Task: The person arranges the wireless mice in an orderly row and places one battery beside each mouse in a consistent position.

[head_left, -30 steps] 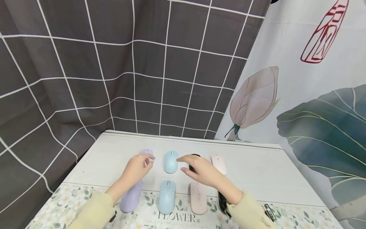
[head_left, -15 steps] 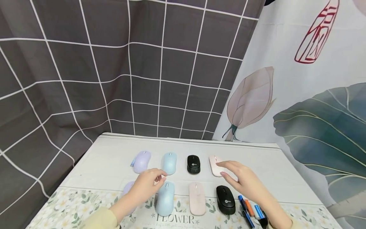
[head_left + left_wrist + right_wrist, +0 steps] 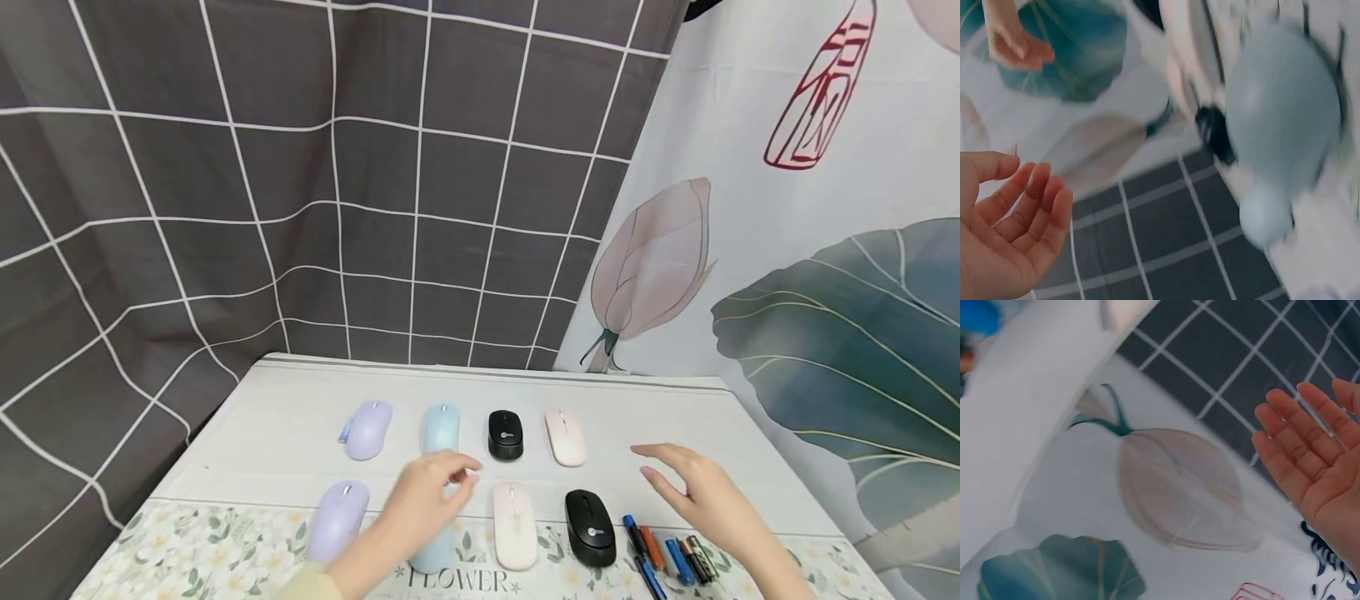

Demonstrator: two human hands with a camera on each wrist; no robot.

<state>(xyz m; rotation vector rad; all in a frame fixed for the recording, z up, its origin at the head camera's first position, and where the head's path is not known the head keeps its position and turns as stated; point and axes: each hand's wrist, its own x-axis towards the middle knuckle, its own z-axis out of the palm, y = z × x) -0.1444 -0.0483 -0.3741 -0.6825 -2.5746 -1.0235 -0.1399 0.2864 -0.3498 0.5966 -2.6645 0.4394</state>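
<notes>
Computer mice lie in two rows on the table in the head view. The back row has a purple mouse (image 3: 369, 430), a blue mouse (image 3: 441, 427), a black mouse (image 3: 506, 435) and a pale pink mouse (image 3: 566, 437). In front lie another purple mouse (image 3: 339, 518), a blue mouse (image 3: 435, 554), a pale pink mouse (image 3: 514, 527) and a black mouse (image 3: 590, 527). My left hand (image 3: 431, 496) hovers over the blue mice, partly hiding both, fingers loosely curled and holding nothing. To the right of the rows, my right hand (image 3: 705, 500) is raised with relaxed, bare fingers.
Beside the front black mouse lie a blue-and-black pen (image 3: 643, 560), an orange cylinder (image 3: 652, 548), a blue cylinder (image 3: 681, 562) and some batteries (image 3: 701, 558). A small blue item (image 3: 345, 431) touches the back purple mouse. A dark grid curtain (image 3: 450, 208) hangs behind the table.
Both hands have moved rightward across the rows, the right hand passing beyond the back pale pink mouse. The mice keep their arrangement; the black mice, pens and batteries have come into fuller view.
</notes>
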